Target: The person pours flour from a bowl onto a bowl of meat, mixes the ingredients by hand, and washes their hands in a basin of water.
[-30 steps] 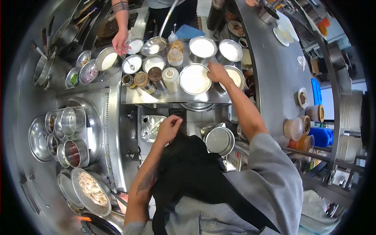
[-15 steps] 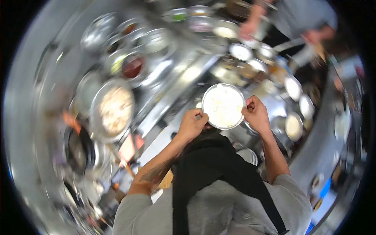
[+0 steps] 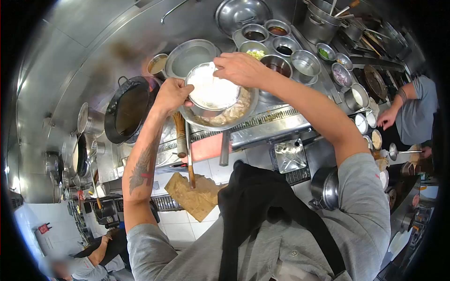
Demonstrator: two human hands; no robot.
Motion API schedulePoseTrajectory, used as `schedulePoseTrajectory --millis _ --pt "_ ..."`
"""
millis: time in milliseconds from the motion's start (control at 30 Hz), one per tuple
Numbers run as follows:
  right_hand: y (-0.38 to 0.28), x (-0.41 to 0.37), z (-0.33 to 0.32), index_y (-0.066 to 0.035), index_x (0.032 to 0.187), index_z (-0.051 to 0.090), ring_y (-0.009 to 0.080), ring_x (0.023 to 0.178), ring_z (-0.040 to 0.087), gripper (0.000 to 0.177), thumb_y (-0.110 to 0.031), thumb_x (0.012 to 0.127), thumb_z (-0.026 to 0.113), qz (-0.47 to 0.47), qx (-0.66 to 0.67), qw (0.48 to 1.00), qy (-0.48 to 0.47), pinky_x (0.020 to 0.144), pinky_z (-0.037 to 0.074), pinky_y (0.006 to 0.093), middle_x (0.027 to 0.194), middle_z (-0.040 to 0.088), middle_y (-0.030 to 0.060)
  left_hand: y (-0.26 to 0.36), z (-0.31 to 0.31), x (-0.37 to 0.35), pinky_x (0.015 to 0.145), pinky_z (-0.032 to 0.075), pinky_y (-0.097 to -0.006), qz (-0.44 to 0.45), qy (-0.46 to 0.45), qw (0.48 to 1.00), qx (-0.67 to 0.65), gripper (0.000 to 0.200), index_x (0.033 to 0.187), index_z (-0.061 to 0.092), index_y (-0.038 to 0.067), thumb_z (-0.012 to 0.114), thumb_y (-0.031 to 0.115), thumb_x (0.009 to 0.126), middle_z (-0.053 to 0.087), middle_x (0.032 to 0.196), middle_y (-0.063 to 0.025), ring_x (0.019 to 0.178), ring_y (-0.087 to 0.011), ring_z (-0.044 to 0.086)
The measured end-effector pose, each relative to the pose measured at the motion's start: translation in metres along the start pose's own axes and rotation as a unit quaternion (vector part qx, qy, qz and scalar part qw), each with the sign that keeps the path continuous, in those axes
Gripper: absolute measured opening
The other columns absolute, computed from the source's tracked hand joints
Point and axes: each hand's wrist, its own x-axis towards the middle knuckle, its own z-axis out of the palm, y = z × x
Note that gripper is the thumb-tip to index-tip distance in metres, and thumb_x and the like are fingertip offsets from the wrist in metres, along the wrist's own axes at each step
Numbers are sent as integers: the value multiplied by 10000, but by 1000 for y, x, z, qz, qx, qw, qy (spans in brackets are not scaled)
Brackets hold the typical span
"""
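- Nearest, below the wide steel basin of pale shredded food (image 3: 218,127): black cloth apron (image 3: 262,206) over a grey shirt. Beside it, a torn brown cardboard sheet (image 3: 197,194) flat on the white tiled floor, probably laid there against drips.
- Below and right of the basin: shiny round steel pot (image 3: 323,187), close under the right elbow; little swing room on that side.
- At the basin's near edge: bamboo whisk brush (image 3: 180,136) and long wooden handle (image 3: 189,164), both hanging past the counter lip, likely parked within easy grab.
- Directly over the basin: small round steel bowl of white contents (image 3: 206,107), tipped with its mouth toward the camera, seemingly for spilling inside the basin's rim rather than onto the counter.
- Left hand (image 3: 172,93) closed on that bowl's left rim, thumb over the edge. Right hand (image 3: 241,69) clamped on its far rim from above. Two grips, apparently for steadying the tilt.
- Just left of the basin: dark round wok with loop handle (image 3: 129,110), rim near the left wrist; tight clearance there.
- Beyond the basin: shallow round steel pan (image 3: 192,56), then small steel seasoning cups (image 3: 276,63) crowded rim to rim; open room mainly straight up.
- Far right of the basin: a co-worker's hand (image 3: 386,118) at another station, well apart.
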Motion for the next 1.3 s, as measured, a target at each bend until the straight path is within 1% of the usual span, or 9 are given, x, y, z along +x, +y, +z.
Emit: schedulePoseTrajectory --millis 167,367,400,467,667,800,1000,1167,1300 --pt "-2 52 47 -122 860 687 192 951 547 152 -231 757 662 -116 -17 991 -60 782 482 355 897 529 22 -49 -23 23 518 557 -249 -72 -55 992 -91 259 720 602 -59 598 127 900 627 686 -98 552 -161 641" --pt "11 61 78 -119 880 675 228 1002 573 161 -231 765 670 -124 -32 986 -103 819 495 371 933 587 47 -84 -25 65 571 587 -251 -88 -86 983 -139 225 800 614 -71 596 128 903 643 733 -112 570 -166 646" --pt "10 64 72 -119 880 675 228 1002 573 161 -231 765 670 -119 -32 987 -104 819 495 371 933 587 47 -87 -26 70 575 589 -249 -93 -84 983 -136 226 800 616 -75 596 125 902 643 732 -112 568 -166 645" --pt "4 73 49 -96 890 666 273 931 621 140 -200 804 629 39 -10 957 -286 769 522 400 895 623 77 -83 -26 77 566 587 -247 -94 -84 983 -130 228 793 615 -82 601 121 896 636 726 -108 567 -166 643" --pt "24 51 86 -18 895 665 364 826 675 175 -129 831 547 9 7 999 -45 722 555 449 813 673 177 -91 -21 116 550 587 -243 -72 -81 992 -66 250 732 607 -99 617 109 869 616 705 -103 574 -176 641" --pt "16 26 98 -15 862 683 353 862 682 186 -116 832 529 53 -11 997 -58 736 553 454 844 680 199 -74 -15 119 549 592 -247 -80 -80 993 -28 263 693 594 -99 624 105 857 602 690 -105 578 -179 638" --pt "12 30 120 -14 896 720 342 866 671 215 -72 701 652 319 184 911 -185 794 519 438 880 692 203 -101 -6 139 511 567 -256 -88 -65 991 -72 271 694 587 -94 615 112 868 592 674 -103 575 -200 645" --pt "30 34 105 10 876 713 343 872 676 204 -80 703 652 297 228 913 -159 787 532 428 887 689 215 -107 -13 140 494 556 -255 -89 -44 993 -61 289 698 596 -114 618 116 873 617 685 -124 562 -201 651" --pt "30 26 80 -22 901 719 330 872 674 220 -97 694 705 352 208 902 -137 809 528 393 905 699 176 -119 -43 140 535 528 -335 -12 15 991 131 351 643 648 -65 645 240 817 637 552 -138 515 -190 666"
